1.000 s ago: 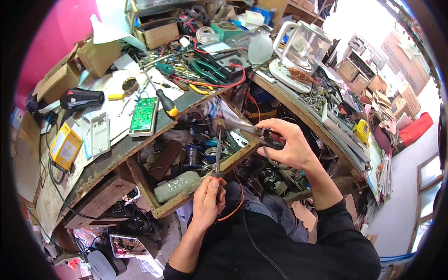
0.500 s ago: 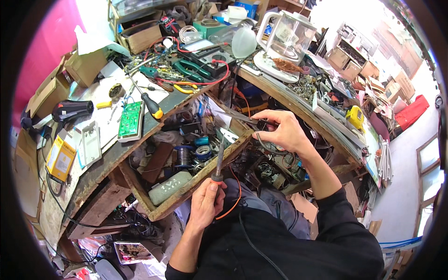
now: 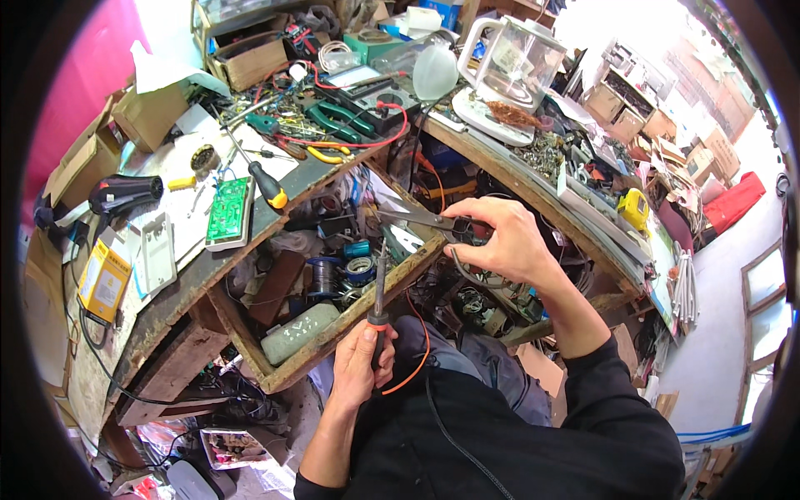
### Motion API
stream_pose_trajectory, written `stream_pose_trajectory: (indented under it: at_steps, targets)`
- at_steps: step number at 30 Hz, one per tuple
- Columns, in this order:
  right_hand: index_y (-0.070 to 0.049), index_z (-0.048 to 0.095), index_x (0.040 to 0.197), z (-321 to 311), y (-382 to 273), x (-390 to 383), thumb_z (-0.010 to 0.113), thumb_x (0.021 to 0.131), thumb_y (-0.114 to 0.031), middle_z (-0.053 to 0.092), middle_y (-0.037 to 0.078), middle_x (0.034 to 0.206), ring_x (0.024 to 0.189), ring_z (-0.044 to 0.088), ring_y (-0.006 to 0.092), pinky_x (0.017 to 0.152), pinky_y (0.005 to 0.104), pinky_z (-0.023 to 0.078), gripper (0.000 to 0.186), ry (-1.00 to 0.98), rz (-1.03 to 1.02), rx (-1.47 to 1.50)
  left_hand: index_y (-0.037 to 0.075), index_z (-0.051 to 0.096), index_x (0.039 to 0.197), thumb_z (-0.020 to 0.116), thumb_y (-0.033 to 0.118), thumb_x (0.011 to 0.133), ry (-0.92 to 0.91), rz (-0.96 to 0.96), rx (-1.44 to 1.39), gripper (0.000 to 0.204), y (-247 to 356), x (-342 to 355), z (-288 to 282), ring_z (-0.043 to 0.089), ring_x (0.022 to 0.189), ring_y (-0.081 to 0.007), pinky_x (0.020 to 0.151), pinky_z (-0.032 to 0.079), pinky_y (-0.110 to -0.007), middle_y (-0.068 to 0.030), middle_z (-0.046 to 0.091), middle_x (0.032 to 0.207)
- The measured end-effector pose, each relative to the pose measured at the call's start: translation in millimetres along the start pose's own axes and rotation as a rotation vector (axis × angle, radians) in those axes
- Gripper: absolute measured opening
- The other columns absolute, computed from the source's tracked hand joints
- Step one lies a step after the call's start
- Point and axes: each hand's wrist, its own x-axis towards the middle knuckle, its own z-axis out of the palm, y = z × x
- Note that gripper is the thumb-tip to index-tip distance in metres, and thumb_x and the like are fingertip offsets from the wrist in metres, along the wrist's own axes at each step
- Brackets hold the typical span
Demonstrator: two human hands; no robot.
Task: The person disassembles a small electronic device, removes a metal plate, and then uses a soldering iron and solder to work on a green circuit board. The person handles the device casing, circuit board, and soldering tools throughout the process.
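Note:
My left hand (image 3: pixel 358 362) is closed around the handle of a soldering iron (image 3: pixel 380 287), its metal tip pointing up over the drawer's front edge. An orange cord trails from it. With the fingers of my right hand (image 3: pixel 504 237) I grip a pair of scissors (image 3: pixel 427 217) by the dark handles, blades pointing left above the open wooden drawer (image 3: pixel 346 329). Inside the drawer lie a spool of solder wire (image 3: pixel 323 277), a roll of blue tape (image 3: pixel 360 267) and a grey-green block (image 3: pixel 302 333). A grey cable hangs below my right hand.
On the left bench are a green circuit board (image 3: pixel 229 210), a screwdriver (image 3: pixel 268 185), a hair dryer (image 3: pixel 125 193) and a yellow box (image 3: pixel 106 279). Green-handled pliers (image 3: pixel 333 121) lie behind. A glass jug (image 3: pixel 515 67) and a yellow tape measure (image 3: pixel 633 210) sit on the right bench.
The scissors' blades have swung lower and now show more fully over the drawer. My left hand has shifted slightly left with the soldering iron, which is more upright.

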Motion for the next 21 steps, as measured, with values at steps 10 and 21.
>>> stream_pose_trajectory:
  at_steps: [10, 21]
  targets:
    - [-0.013, 0.075, 0.107, -5.1, -4.7, -1.3, 0.085, 0.070, -0.029, 0.066, 0.007, 0.082, 0.071, 0.063, 0.0228, 0.067, 0.0354, 0.051, 0.041, 0.022, -0.010, -0.050, 0.002, 0.058, 0.109, 0.051, 0.032, 0.111, 0.066, 0.090, 0.142, 0.031, -3.5, 0.3, 0.9, 0.043, 0.051, -0.0061, 0.043, 0.034, -0.022, -0.0002, 0.050, 0.070]
    - [-0.016, 0.075, 0.109, -9.0, -11.0, -7.8, 0.084, 0.071, -0.033, 0.066, 0.007, 0.080, 0.072, 0.063, 0.0243, 0.066, 0.0369, 0.050, 0.043, -0.046, -0.011, 0.094, 0.002, 0.060, 0.105, 0.061, 0.019, 0.107, 0.231, 0.200, 0.360, 0.016, -11.9, 4.1, 3.9, 0.051, 0.054, -0.0037, 0.047, 0.038, -0.020, 0.0012, 0.059, 0.073]
